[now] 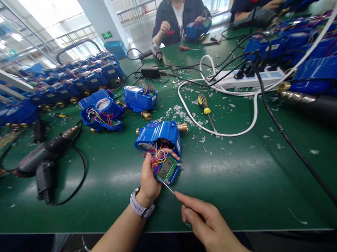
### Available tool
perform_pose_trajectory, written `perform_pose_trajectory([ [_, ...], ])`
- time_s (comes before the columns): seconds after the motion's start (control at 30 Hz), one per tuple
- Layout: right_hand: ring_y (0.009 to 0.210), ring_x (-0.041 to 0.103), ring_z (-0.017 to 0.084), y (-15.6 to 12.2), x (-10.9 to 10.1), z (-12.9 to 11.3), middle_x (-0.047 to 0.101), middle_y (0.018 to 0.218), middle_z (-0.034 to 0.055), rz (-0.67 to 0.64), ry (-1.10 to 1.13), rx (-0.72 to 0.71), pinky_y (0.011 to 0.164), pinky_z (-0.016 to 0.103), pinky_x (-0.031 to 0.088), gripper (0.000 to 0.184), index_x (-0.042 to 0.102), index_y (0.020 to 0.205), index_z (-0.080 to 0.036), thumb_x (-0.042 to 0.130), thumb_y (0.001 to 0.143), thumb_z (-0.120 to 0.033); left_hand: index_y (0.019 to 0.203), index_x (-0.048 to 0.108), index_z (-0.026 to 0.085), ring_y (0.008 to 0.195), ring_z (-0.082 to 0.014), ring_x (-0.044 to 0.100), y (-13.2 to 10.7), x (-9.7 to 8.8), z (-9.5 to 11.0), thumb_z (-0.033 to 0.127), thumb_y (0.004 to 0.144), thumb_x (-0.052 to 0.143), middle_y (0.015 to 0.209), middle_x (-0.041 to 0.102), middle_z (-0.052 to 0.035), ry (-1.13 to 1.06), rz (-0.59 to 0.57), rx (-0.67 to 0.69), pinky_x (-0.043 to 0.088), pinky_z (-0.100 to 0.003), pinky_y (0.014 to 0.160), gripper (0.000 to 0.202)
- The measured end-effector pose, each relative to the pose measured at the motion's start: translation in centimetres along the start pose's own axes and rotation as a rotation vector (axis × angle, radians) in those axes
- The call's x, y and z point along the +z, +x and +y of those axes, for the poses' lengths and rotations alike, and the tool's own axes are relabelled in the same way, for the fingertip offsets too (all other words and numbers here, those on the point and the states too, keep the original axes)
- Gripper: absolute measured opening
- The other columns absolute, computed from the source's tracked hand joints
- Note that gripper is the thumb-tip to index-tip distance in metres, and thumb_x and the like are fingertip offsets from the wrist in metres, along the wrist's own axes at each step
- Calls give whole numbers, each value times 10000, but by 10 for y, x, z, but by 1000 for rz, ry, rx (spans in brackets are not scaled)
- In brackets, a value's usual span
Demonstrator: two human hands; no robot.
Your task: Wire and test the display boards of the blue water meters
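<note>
Your left hand is clenched around the green circuit board with its small LCD, which is part of a blue water meter with brass end fittings. The meter's housing sits just beyond your fingers, joined to the board by a bunch of coloured wires. Your right hand is closed in a pinch on a thin screwdriver, its handle hidden in your grip and its tip at the board's lower edge. From here, the main risk is that tip: if it slips under uneven pressure or a poor seat in the screw head, it could skid across the board and scratch it or jab your left hand. Turning or pulling the board away from the housing could strain the wires and tear one loose, or trap one under the board. A loose screw could drop onto the green bench mat and vanish among the plastic scraps just to the right of the meter, and those scraps could work into the open housing. Beyond the meter, a yellow-and-black screwdriver lies within reach, while a black corded power tool lies to its left, where a careless elbow could catch its cord.
</note>
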State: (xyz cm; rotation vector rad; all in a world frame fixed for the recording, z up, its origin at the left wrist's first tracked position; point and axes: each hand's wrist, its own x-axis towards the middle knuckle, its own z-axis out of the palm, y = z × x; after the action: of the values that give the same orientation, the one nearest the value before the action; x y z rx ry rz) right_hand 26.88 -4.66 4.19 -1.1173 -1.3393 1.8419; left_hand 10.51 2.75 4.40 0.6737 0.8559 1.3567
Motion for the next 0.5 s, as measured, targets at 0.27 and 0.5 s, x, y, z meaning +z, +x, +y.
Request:
perform_pose_trajectory([
  [0.27, 440, 284, 51, 1, -7, -6, 509, 752, -7, -95, 138, 113, 424, 215, 247, 487, 582, 1337, -174, 483, 927, -416, 1076, 675, 150, 947, -286, 694, -1, -11, 1, 613, 865, 550, 1087, 710, -112, 52, -183, -79, 518, -398, 899, 524],
  [0.5, 735, 573, 170, -2, -13, -16, 600, 824, 58, -45, -419, -241, 692, 299, 461, 417, 594, 1328, -190, 385, 968, -216, 1197, 611, 117, 1041, -305, 665, -2, -12, 10, 581, 889, 513, 1164, 682, -166, 57, -257, -134, 474, -421, 966, 565],
])
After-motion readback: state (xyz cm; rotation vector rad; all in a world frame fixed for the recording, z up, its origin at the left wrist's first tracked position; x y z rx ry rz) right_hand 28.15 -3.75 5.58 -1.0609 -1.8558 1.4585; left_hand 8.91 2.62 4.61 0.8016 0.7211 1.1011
